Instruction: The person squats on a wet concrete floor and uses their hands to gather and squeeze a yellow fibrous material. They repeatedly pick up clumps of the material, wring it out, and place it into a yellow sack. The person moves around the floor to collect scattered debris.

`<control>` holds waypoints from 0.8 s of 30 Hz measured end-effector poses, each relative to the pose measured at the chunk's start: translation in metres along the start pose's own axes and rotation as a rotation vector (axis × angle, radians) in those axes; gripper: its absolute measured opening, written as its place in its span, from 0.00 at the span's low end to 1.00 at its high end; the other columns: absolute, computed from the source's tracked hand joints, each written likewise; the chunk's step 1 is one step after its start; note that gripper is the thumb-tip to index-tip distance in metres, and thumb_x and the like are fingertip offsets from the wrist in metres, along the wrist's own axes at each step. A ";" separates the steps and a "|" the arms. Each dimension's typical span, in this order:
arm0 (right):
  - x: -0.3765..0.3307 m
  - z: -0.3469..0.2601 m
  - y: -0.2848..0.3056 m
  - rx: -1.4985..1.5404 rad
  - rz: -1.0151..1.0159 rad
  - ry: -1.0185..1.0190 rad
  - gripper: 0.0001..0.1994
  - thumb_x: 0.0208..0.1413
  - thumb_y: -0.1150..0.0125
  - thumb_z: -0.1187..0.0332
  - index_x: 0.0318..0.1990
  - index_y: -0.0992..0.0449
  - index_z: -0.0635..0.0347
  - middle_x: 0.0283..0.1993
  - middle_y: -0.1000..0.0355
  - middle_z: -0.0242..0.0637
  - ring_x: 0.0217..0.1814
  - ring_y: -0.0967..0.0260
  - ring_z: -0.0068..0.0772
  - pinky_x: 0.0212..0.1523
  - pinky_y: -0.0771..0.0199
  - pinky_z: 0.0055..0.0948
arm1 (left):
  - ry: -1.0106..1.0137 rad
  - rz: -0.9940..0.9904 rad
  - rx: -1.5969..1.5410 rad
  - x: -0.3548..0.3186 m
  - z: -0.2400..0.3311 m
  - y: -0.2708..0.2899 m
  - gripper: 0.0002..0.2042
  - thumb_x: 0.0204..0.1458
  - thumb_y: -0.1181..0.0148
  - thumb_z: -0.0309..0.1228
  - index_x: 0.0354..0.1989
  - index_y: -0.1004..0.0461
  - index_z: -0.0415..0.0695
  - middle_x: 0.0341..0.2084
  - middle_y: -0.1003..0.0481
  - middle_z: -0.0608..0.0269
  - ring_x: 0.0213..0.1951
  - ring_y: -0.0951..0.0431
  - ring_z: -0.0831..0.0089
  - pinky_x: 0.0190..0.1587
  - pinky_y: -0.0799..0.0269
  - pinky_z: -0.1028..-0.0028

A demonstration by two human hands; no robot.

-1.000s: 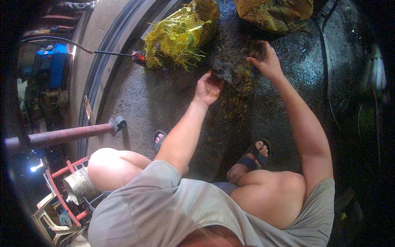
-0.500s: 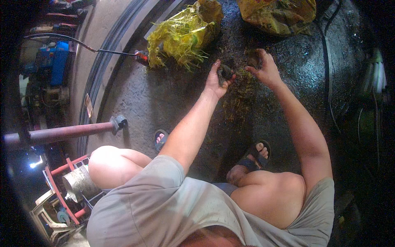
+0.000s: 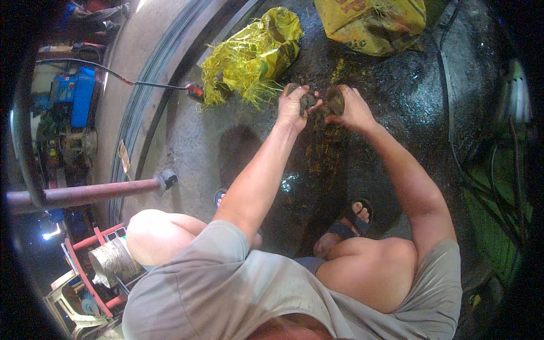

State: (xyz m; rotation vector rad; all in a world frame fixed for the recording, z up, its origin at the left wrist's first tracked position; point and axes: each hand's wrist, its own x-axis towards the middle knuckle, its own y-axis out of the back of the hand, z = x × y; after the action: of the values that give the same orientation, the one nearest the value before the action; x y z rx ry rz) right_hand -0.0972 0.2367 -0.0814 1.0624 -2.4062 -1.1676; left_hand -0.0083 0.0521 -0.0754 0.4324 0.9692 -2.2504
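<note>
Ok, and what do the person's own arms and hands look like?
Both the left hand and right hand are gloveless, with no watch visible at either wrist. The forearms are bare, below loose, short, plain grey sleeves.

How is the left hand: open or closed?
Curled closed: the left hand is wrapped around a dark lump, part of which shows.

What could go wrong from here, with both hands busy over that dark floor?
Crumbling: the dark lump in the left hand looks rough and loose, so bits might break off and drop.

Slipping: the floor shines as if wet, and the person squats on it in an open sandal, so footing may be poor.

Snagging: the frayed yellow bag lies close by the left hand, so its loose strands could catch on it.
</note>
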 end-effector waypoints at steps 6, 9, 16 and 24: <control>-0.001 -0.009 -0.003 -0.023 -0.029 0.060 0.49 0.36 0.17 0.53 0.64 0.36 0.66 0.63 0.33 0.52 0.66 0.38 0.57 0.67 0.36 0.45 | -0.109 -0.057 -0.009 -0.010 0.011 -0.024 0.12 0.54 0.43 0.17 0.43 0.33 0.47 0.39 0.26 0.56 0.38 0.20 0.61 0.40 0.15 0.54; -0.002 -0.008 -0.008 -0.046 -0.039 0.064 0.48 0.37 0.18 0.52 0.64 0.36 0.66 0.64 0.33 0.51 0.66 0.38 0.57 0.68 0.36 0.45 | -0.112 -0.108 -0.032 -0.015 0.015 -0.038 0.15 0.53 0.44 0.16 0.46 0.32 0.48 0.40 0.25 0.55 0.38 0.21 0.61 0.40 0.15 0.55; 0.006 -0.011 -0.022 -0.053 -0.026 0.116 0.47 0.38 0.19 0.51 0.64 0.36 0.66 0.64 0.33 0.49 0.66 0.37 0.57 0.68 0.36 0.46 | -0.095 -0.109 -0.040 -0.006 0.006 -0.047 0.15 0.55 0.43 0.16 0.47 0.26 0.48 0.37 0.24 0.58 0.37 0.22 0.63 0.39 0.16 0.57; 0.007 -0.015 -0.015 0.012 -0.102 0.037 0.52 0.42 0.23 0.52 0.71 0.43 0.70 0.68 0.36 0.54 0.69 0.39 0.57 0.71 0.41 0.44 | -0.127 0.028 0.050 0.007 -0.009 -0.061 0.10 0.60 0.36 0.28 0.48 0.27 0.46 0.32 0.26 0.61 0.29 0.24 0.66 0.26 0.23 0.65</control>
State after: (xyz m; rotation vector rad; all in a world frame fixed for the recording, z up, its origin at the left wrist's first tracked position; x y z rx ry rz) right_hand -0.0868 0.2169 -0.0833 1.2129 -2.3588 -1.1560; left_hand -0.0543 0.0875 -0.0530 0.3187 0.8393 -2.2509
